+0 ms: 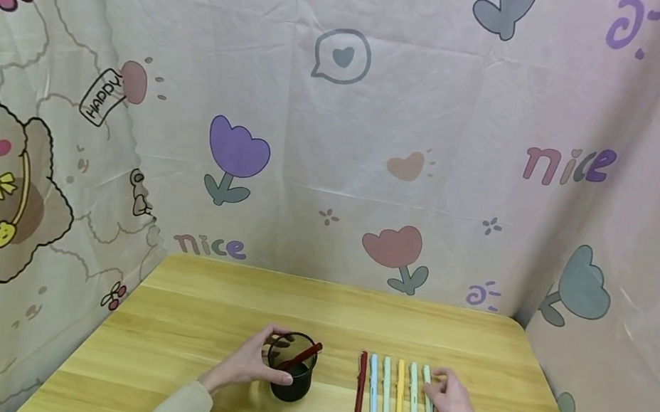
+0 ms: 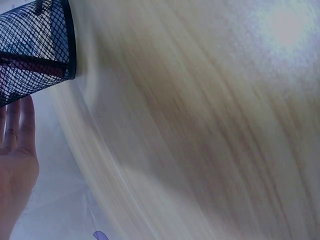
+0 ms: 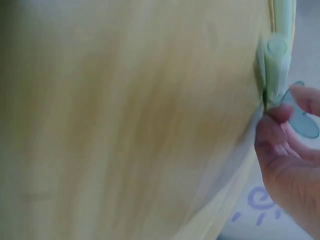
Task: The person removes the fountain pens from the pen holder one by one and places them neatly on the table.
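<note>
My left hand (image 1: 253,361) holds a black mesh pen holder (image 1: 291,388), its thumb on the near side and fingers around the far side. Inside, a dark red pen (image 1: 303,356) leans to the right, its end above the rim. In the left wrist view the holder's mesh wall (image 2: 30,55) shows at upper left, above the fingers (image 2: 27,122). Far to the right, my right hand (image 1: 454,401) pinches the rightmost pale green pen (image 1: 428,409) near its upper part. The right wrist view shows thumb and finger at that pen (image 3: 277,70).
Left of that pen lie several more in a row: a dark red pen (image 1: 360,387), a light blue one (image 1: 373,391), a yellow one (image 1: 400,396) and pale green ones (image 1: 413,401). A patterned curtain (image 1: 324,162) hangs behind the wooden table (image 1: 213,288).
</note>
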Motion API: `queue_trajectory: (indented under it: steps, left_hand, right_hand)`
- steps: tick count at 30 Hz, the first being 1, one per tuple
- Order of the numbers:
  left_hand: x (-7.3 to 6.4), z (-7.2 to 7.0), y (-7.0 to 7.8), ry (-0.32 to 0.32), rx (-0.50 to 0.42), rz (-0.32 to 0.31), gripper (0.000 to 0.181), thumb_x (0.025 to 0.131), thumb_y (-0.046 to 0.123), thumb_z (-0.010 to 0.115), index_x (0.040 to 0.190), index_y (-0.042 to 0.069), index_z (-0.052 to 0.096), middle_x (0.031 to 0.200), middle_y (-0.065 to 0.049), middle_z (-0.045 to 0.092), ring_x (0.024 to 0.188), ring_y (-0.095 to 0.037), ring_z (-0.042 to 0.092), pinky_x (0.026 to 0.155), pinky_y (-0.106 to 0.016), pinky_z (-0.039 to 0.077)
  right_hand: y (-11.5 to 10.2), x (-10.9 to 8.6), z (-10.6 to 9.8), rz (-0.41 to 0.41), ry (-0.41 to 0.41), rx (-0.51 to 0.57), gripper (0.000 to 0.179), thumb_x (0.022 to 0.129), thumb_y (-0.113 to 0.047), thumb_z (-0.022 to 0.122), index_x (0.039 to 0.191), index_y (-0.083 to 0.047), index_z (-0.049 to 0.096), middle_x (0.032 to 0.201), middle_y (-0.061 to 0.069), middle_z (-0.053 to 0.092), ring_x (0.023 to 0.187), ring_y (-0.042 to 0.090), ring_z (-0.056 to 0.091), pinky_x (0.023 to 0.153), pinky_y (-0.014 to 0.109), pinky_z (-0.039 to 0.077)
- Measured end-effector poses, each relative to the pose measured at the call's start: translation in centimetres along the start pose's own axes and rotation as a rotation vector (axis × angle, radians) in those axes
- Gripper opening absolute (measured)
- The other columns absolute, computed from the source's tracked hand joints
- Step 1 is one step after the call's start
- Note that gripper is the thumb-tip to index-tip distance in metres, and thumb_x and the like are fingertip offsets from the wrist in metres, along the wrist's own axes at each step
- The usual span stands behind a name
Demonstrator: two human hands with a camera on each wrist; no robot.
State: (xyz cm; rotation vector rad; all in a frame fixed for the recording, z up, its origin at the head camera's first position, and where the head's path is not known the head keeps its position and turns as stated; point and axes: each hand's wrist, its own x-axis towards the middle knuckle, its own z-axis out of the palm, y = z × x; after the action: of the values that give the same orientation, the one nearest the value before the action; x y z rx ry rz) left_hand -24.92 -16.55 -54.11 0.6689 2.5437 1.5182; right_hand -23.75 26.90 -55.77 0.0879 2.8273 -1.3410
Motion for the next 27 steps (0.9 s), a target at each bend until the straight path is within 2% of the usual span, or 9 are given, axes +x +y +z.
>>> queue_trajectory:
  steps: [3, 6, 10, 13, 16, 18, 23, 27]
  left_hand:
    - [0.1, 0.0, 0.0, -0.001, 0.002, 0.001, 0.084, 0.072, 0.033, 0.091, 0.141, 0.014, 0.046, 0.140, -0.015, 0.058, 0.127, -0.036, 0.056, 0.102, -0.058, 0.050]
    - [0.1, 0.0, -0.1, -0.002, 0.007, 0.000, 0.084, 0.072, 0.033, 0.091, 0.141, 0.015, 0.046, 0.140, -0.015, 0.057, 0.127, -0.036, 0.055, 0.102, -0.058, 0.050]
    - [0.1, 0.0, 0.0, -0.001, 0.009, -0.010, 0.083, 0.073, 0.033, 0.091, 0.141, 0.016, 0.047, 0.140, -0.014, 0.057, 0.127, -0.036, 0.055, 0.103, -0.058, 0.049]
    - [0.0, 0.0, 0.0, -0.002, 0.014, -0.017, 0.082, 0.073, 0.033, 0.090, 0.141, 0.017, 0.047, 0.141, -0.014, 0.057, 0.127, -0.036, 0.055, 0.102, -0.059, 0.050]
    - [0.0, 0.0, 0.1, -0.004, 0.020, -0.018, 0.082, 0.073, 0.034, 0.090, 0.141, 0.016, 0.047, 0.142, -0.014, 0.056, 0.127, -0.036, 0.055, 0.102, -0.059, 0.050]
    - [0.0, 0.1, 0.0, -0.004, 0.017, -0.017, 0.082, 0.073, 0.033, 0.090, 0.141, 0.016, 0.047, 0.142, -0.014, 0.056, 0.127, -0.036, 0.055, 0.102, -0.058, 0.050]
    - [0.2, 0.1, -0.1, 0.001, 0.004, -0.006, 0.081, 0.073, 0.032, 0.091, 0.140, 0.016, 0.048, 0.140, -0.013, 0.058, 0.126, -0.035, 0.056, 0.101, -0.054, 0.051]
    - [0.2, 0.0, -0.1, -0.003, -0.003, 0.005, 0.081, 0.073, 0.032, 0.090, 0.140, 0.014, 0.047, 0.138, -0.014, 0.060, 0.124, -0.034, 0.058, 0.099, -0.047, 0.052]
  right_hand:
    - [-1.2, -0.1, 0.5, -0.051, 0.058, 0.028, 0.036, 0.095, -0.008, 0.065, 0.126, 0.007, 0.054, 0.081, 0.006, 0.055, 0.064, 0.010, 0.050, 0.054, 0.021, 0.042]
    - [-3.4, -0.3, 1.6, -0.126, 0.070, 0.125, 0.030, 0.094, -0.003, 0.065, 0.123, 0.005, 0.058, 0.083, 0.008, 0.056, 0.063, 0.009, 0.052, 0.053, 0.019, 0.045]
    - [-6.5, -0.7, 4.0, -0.313, -0.027, 0.219, 0.028, 0.092, -0.001, 0.066, 0.119, 0.006, 0.061, 0.086, 0.013, 0.062, 0.067, 0.012, 0.059, 0.057, 0.019, 0.051]
    - [-8.5, -0.9, 5.9, -0.473, -0.102, 0.238, 0.029, 0.093, -0.006, 0.068, 0.120, 0.004, 0.062, 0.089, 0.014, 0.064, 0.072, 0.008, 0.060, 0.063, 0.019, 0.054]
    - [-10.3, -1.0, 7.4, -0.575, -0.158, 0.261, 0.035, 0.094, -0.011, 0.067, 0.125, 0.003, 0.060, 0.094, 0.015, 0.064, 0.075, 0.002, 0.059, 0.064, 0.019, 0.055]
    - [-11.4, -1.0, 8.1, -0.601, -0.210, 0.283, 0.041, 0.096, -0.014, 0.066, 0.131, 0.003, 0.056, 0.099, 0.018, 0.062, 0.076, 0.001, 0.059, 0.064, 0.019, 0.056]
    - [-13.4, -0.8, 9.2, -0.597, -0.314, 0.288, 0.048, 0.099, -0.017, 0.064, 0.141, 0.001, 0.050, 0.107, 0.023, 0.059, 0.077, 0.004, 0.059, 0.065, 0.019, 0.054]
    - [-14.1, -0.6, 9.9, -0.612, -0.328, 0.229, 0.045, 0.100, -0.020, 0.063, 0.141, -0.003, 0.053, 0.104, 0.018, 0.061, 0.075, 0.004, 0.057, 0.064, 0.019, 0.051]
